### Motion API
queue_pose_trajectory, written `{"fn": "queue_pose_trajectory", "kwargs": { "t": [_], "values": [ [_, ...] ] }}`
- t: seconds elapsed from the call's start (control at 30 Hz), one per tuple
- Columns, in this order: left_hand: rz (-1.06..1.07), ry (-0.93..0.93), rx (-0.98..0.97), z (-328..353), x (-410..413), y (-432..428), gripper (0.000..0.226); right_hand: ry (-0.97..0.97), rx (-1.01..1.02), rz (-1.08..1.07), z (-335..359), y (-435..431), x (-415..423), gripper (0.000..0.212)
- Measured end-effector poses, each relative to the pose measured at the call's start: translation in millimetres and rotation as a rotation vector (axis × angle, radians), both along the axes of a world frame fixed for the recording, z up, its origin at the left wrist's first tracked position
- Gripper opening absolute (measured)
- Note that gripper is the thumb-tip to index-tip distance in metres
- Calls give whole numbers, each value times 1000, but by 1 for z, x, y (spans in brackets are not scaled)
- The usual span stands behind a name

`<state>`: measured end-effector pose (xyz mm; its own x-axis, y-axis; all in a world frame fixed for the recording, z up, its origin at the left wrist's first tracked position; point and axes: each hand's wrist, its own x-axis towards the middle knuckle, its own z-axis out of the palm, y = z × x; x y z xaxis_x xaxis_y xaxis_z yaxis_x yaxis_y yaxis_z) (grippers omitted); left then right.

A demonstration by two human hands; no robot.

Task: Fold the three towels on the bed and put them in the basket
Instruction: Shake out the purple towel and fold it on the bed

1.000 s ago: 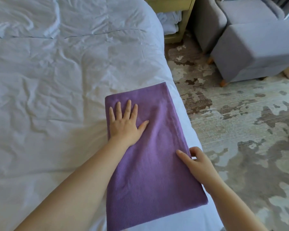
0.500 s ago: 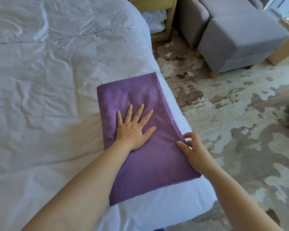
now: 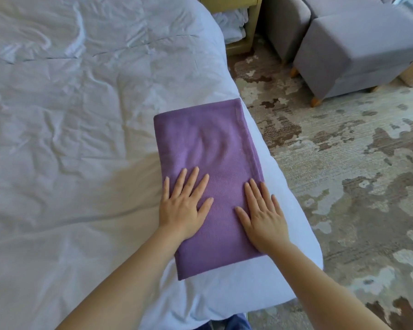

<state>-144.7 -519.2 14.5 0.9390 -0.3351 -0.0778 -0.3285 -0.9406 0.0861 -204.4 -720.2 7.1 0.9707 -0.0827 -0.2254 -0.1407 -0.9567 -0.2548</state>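
Observation:
A purple towel (image 3: 208,144), folded into a long rectangle, lies on the white bed (image 3: 69,139) near its right edge. My left hand (image 3: 185,203) presses flat on the towel's near left part, fingers spread and straight. My right hand (image 3: 264,215) lies flat on the towel's near right part, close to its right edge, fingers straight. No other towel and no basket is in view.
Right of the bed runs a patterned grey and brown carpet (image 3: 343,186). A grey ottoman (image 3: 353,51) stands at the back right, with a wooden shelf (image 3: 239,27) holding white linen beside the bed's far corner.
My right hand left the towel's right edge, where its fingers were curled, and now lies flat on top. My left hand slid nearer along the towel.

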Motion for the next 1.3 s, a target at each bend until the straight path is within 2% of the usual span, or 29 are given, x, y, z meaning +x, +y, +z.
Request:
{"fn": "queue_pose_trajectory", "kwargs": {
  "t": [0.13, 0.33, 0.5, 0.83, 0.97, 1.07, 1.2, 1.3],
  "values": [
    [67, 29, -7, -2, -4, 18, 65, -5, 0, -23, -2, -10, -7, 71],
    [167, -53, -142, 14, 6, 2, 63, -245, 54, 78, 27, 13, 49, 65],
    [238, 21, -83, -15, 34, 2, 67, -115, -27, 161, -8, 6, 90, 75],
    [250, 37, -85, -62, 34, -8, 68, -112, 54, 153, -62, -6, 92, 71],
    [233, -16, -82, -47, 34, -9, 68, -128, 95, 164, -48, -8, 92, 70],
    [215, -108, -115, -25, 46, -9, 65, -254, 119, 153, -25, -5, 103, 66],
    [239, -137, -104, 0, 101, -23, 63, -353, 114, 216, 1, 11, 162, 63],
    [252, -97, -32, -5, 140, -23, 64, -321, 30, 231, 0, 12, 209, 68]
  ]
}}
